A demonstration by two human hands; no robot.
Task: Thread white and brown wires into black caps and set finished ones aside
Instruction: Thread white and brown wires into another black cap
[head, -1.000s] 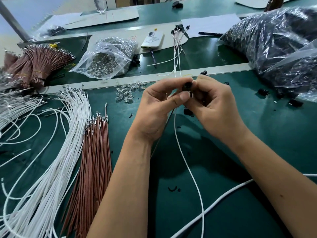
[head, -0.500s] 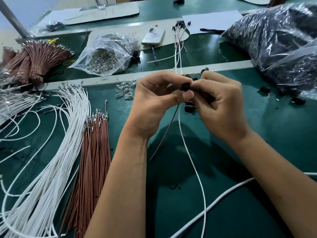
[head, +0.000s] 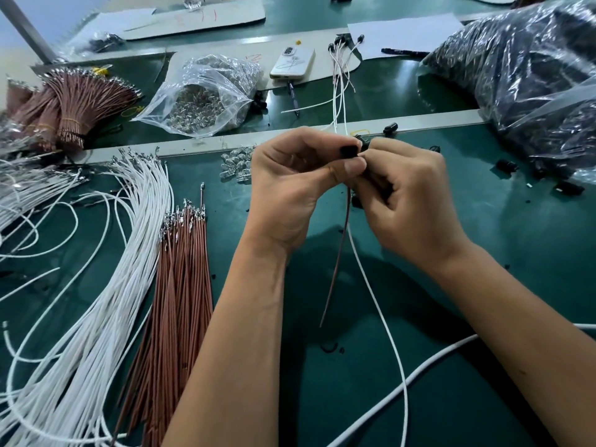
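On the green table (head: 483, 285) lie a white phone (head: 293, 63) on cardboard (head: 322, 72), a pen (head: 293, 100) just below it, a sheet of white paper (head: 403, 35), and a thick white cable (head: 419, 375) crossing the near right.

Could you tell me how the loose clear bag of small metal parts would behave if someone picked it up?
The clear bag would probably sag and shift, since its film is crumpled. It looks fairly heavy for its size, packed with metal bits. Its mouth seems open, so tilting might spill them.

Wires (head: 180, 285) lie left on the bench (head: 483, 317); the hands (head: 354, 188) meet at centre; a phone (head: 293, 62) lies behind, bags (head: 522, 75) right.
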